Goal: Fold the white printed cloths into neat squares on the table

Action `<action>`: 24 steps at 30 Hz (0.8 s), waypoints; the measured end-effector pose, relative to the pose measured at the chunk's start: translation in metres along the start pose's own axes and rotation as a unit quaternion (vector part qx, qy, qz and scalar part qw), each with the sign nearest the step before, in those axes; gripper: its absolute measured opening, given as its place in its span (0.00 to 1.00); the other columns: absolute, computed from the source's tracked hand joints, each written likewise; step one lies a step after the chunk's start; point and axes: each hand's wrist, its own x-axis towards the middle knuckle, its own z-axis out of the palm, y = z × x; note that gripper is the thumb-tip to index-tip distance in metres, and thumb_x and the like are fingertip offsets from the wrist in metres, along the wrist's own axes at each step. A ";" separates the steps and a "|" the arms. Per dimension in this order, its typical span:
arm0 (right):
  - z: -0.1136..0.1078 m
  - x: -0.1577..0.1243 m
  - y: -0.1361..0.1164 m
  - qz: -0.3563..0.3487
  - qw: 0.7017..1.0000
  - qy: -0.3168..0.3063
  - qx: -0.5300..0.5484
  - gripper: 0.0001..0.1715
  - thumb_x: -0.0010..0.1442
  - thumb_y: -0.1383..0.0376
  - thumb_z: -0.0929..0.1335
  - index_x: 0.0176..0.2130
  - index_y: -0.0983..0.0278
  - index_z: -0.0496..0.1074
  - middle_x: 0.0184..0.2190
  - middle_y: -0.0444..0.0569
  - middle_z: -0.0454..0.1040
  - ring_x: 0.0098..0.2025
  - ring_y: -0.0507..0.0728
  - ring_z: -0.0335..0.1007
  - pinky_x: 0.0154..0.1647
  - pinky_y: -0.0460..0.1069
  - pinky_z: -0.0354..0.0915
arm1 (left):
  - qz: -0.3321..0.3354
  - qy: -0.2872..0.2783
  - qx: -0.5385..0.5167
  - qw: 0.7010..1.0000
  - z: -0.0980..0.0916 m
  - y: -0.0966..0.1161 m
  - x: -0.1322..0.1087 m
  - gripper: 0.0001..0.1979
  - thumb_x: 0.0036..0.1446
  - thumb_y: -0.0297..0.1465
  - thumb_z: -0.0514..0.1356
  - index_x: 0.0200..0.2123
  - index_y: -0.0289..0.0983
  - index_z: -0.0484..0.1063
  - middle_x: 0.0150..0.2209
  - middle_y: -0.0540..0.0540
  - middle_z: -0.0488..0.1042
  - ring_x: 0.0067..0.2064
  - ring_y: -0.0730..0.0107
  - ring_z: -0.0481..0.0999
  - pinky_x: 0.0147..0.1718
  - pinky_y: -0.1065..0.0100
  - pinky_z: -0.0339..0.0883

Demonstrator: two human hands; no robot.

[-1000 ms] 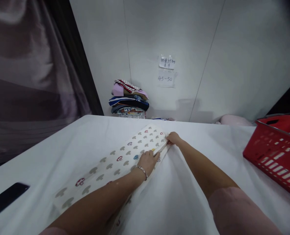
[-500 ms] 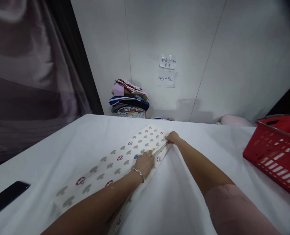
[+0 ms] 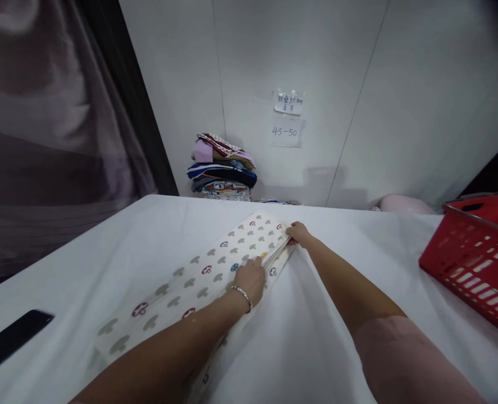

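Note:
A long cream cloth (image 3: pixel 215 268) printed with grey, red and blue motifs lies slantwise across the white table, in folded layers along its right edge. My right hand (image 3: pixel 298 232) pinches those layers near the far right corner, lifting them slightly. Farther down the same edge, my left hand (image 3: pixel 251 279), with a bracelet at the wrist, curls its fingers on the cloth; its thumb is hidden. The near end of the cloth runs under my left forearm, partly out of sight.
A red plastic basket (image 3: pixel 476 264) stands at the right of the white-covered table (image 3: pixel 316 336). A black phone-like slab (image 3: pixel 15 339) lies at the near left. Behind the table are a stack of folded fabrics (image 3: pixel 222 168) and a pink bundle (image 3: pixel 404 204). Paper signs (image 3: pixel 288 132) hang on the wall.
Both hands stay in nearly the same places on the cloth. The whole view has shifted very slightly.

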 end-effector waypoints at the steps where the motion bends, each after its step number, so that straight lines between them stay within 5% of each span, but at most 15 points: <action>1: 0.000 -0.001 -0.002 0.004 1.000 0.004 -0.008 0.18 0.61 0.60 0.64 0.49 0.66 0.64 0.47 0.51 0.67 0.43 0.56 0.68 0.42 0.55 0.67 | -0.001 0.001 0.005 1.000 -0.001 0.001 0.000 0.14 0.50 0.24 0.52 0.41 0.32 0.70 0.51 0.36 0.62 0.47 0.54 0.64 0.36 0.58 0.66; 9: -0.016 -0.002 -0.014 -0.027 0.998 0.045 -0.038 0.28 0.54 0.68 0.68 0.54 0.65 0.60 0.36 0.50 0.70 0.28 0.52 0.69 0.25 0.48 0.69 | 0.016 0.084 -0.002 0.996 -0.013 0.009 -0.013 0.14 0.55 0.21 0.48 0.42 0.35 0.67 0.50 0.40 0.63 0.47 0.60 0.64 0.37 0.62 0.65; 13: -0.020 -0.009 0.004 -0.018 0.996 0.059 -0.062 0.31 0.45 0.73 0.69 0.50 0.67 0.64 0.32 0.52 0.70 0.23 0.54 0.67 0.18 0.48 0.66 | 0.029 0.035 -0.003 0.999 0.000 0.023 -0.012 0.13 0.54 0.20 0.48 0.41 0.33 0.66 0.41 0.40 0.68 0.42 0.60 0.69 0.37 0.61 0.65; 18: -0.019 -0.012 0.010 -0.042 0.997 0.049 -0.050 0.33 0.44 0.74 0.68 0.51 0.68 0.63 0.31 0.51 0.71 0.22 0.52 0.67 0.17 0.47 0.66 | 0.042 0.033 0.008 0.999 0.005 0.025 -0.011 0.13 0.55 0.19 0.46 0.40 0.34 0.65 0.39 0.41 0.70 0.40 0.60 0.70 0.36 0.61 0.65; 24: -0.015 -0.008 -0.001 -0.096 0.995 0.035 -0.016 0.32 0.49 0.70 0.68 0.54 0.62 0.61 0.34 0.48 0.71 0.25 0.49 0.68 0.22 0.43 0.67 | 0.034 0.034 0.024 0.999 -0.002 0.019 -0.016 0.21 0.57 0.19 0.44 0.54 0.35 0.56 0.40 0.42 0.71 0.38 0.62 0.71 0.35 0.62 0.66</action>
